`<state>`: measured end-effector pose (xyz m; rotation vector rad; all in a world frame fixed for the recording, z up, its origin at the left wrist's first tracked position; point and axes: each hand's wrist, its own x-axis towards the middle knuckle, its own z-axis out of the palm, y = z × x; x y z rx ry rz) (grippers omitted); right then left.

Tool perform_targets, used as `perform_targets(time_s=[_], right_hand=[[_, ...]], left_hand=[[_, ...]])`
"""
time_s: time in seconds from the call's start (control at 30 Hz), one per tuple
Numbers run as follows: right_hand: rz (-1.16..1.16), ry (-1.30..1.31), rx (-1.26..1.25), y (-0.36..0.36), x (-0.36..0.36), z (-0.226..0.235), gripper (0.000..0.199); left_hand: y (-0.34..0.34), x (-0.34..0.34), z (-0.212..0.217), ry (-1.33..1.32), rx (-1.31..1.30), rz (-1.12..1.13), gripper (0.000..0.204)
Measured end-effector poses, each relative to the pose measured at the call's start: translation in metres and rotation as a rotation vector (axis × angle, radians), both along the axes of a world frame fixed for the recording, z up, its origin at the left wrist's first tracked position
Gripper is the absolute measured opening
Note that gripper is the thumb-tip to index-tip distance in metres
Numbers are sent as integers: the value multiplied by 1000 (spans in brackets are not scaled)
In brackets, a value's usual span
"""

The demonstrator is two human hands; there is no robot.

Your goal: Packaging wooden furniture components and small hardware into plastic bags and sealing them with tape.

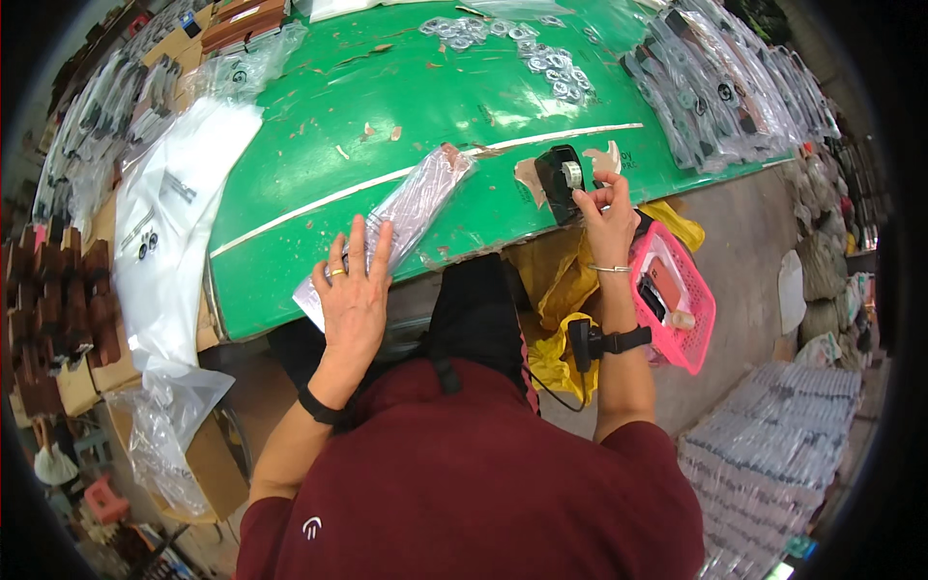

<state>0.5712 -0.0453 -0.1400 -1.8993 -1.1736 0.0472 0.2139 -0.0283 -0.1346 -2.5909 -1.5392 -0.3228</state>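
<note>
"What's biggest?"
"The green bench [319,126]: one, cut off at the top of the view."

"Beyond its front edge?"
"One pink basket [704,329], partly behind the right forearm."

"How does the packet [425,198] look?"
"Long, narrow, pale pinkish, in shiny clear wrap, brownish at the far end. I count one under the left hand [356,290], lying aslant on the bench near the front edge. Glare and fingers obscure what's inside."

"The dispenser [556,199]?"
"One, black, on the bench, right of the packet and apart from it."

"And the hands?"
"Two, well apart. The left rests on the packet's near end, fingers spread. The right [611,220] is at the dispenser, thumb and forefinger close; whether they pinch tape, I can't tell."

"Smallest?"
"One whitish roll [572,175] in the dispenser, partly hidden."
</note>
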Motion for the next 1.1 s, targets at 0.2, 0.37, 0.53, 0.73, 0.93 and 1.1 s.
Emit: perform_targets(time_s=[0.2, 0.37, 0.53, 0.73, 0.93, 1.1], right_hand=[[32, 404, 1, -30, 1, 10, 32], [93, 819, 12, -70, 0, 4, 26], [90, 908, 115, -61, -1, -34, 18], [-22, 570, -24, -49, 9, -81, 12], [331, 798, 8, -40, -79, -26, 10], [666, 1031, -87, 8, -165, -3, 10]], left_hand=[[1, -1, 0, 11, -17, 2, 81], [2, 0, 3, 19, -9, 3, 81], [2, 0, 4, 32, -11, 9, 81], [1, -3, 5, -7, -20, 5, 81], [1, -2, 2, -6, -19, 4, 77], [3, -5, 0, -39, -21, 15, 86]])
